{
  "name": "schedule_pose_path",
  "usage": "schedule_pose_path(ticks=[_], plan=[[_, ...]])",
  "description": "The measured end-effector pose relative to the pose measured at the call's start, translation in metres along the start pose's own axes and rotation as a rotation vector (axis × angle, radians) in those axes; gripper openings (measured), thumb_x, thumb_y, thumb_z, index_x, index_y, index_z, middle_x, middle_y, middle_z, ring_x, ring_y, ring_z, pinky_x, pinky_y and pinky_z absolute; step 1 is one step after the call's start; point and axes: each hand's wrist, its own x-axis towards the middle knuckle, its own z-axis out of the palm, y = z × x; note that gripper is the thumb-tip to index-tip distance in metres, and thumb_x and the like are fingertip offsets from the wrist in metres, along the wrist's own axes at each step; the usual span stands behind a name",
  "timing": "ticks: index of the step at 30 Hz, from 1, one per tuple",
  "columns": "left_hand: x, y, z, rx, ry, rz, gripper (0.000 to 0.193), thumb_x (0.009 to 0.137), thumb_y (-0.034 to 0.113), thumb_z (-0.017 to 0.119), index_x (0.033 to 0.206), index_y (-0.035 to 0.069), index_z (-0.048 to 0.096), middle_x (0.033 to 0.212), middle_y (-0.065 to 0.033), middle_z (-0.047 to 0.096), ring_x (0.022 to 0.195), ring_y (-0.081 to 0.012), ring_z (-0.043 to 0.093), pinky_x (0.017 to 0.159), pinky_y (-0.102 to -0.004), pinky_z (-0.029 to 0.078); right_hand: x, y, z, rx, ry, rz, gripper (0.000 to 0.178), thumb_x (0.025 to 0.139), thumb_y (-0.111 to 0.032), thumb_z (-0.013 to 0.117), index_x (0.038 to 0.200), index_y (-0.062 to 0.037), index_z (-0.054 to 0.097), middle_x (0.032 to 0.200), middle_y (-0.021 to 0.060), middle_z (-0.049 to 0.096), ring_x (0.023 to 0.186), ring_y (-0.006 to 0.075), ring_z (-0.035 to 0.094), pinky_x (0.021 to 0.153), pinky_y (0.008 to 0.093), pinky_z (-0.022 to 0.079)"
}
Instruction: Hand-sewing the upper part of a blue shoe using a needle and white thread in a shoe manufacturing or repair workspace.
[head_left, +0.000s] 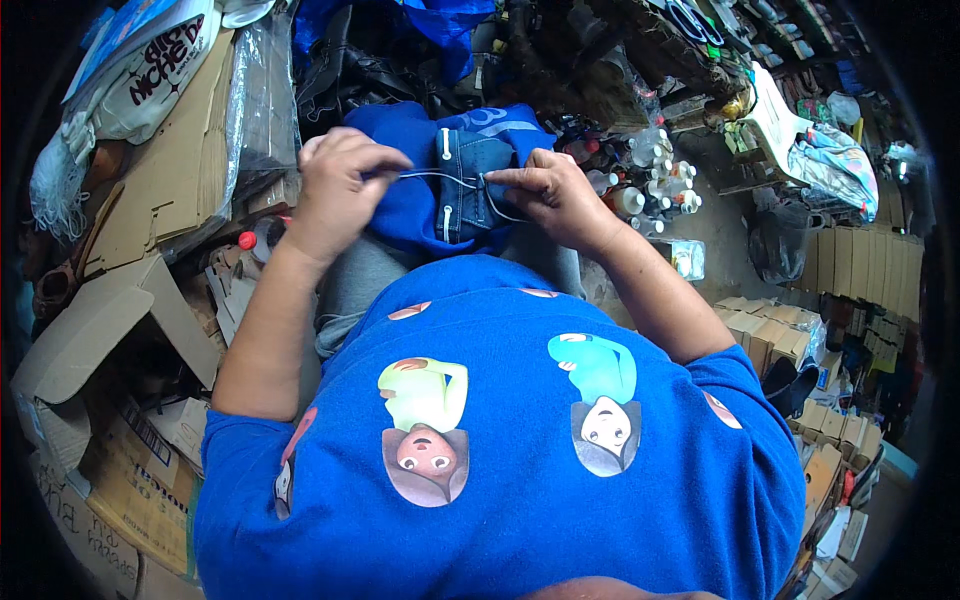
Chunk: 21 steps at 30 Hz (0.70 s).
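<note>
On my lap lies a dark blue stitched piece (462,205) that looks like part of a shoe, with short white lace ties at its far and near ends. A thin white lace (437,174) runs across its middle. My left hand (345,180), to the left of the piece, is closed in a pinch with the lace drawn out to its fingertips. My right hand (555,195) is at the piece's right side, index finger and thumb closed by the lace where it meets the piece. A loose length hangs beneath those fingers. Blue cloth (390,130) lies under the piece.
Several bottles (650,185) stand on the floor to the right, near a white plastic chair (775,115). Cardboard sheets (180,130) lean at the left, above an opened cardboard box (95,330). Stacked brown pieces (865,270) are at the far right.
</note>
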Motion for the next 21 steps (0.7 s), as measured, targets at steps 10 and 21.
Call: schedule_pose_path(ticks=[10,21], plan=[[0.003,0.004,0.033,-0.102,-0.173,-0.057,0.02,0.073,0.011,0.072,0.09,0.022,0.076,0.077,-0.0006,0.051,0.085,-0.0197,0.05,0.082,-0.0358,0.035,0.022,0.017,-0.014,0.235,-0.242,0.161,0.027,0.087,-0.006,0.062,0.109,-0.0192,0.072,0.084,0.002,0.051,0.084,0.0158,0.051,0.078,0.0285,0.043],[0.002,0.009,0.033,-0.003,-0.153,0.03,0.022,0.073,0.009,0.071,0.09,0.021,0.075,0.076,0.0,0.051,0.083,-0.0199,0.05,0.081,-0.0367,0.035,0.023,0.017,-0.016,0.266,-0.285,0.226,0.025,0.087,-0.01,0.064,0.108,-0.0207,0.074,0.083,-0.0015,0.048,0.085,0.0137,0.046,0.081,0.0275,0.041]])
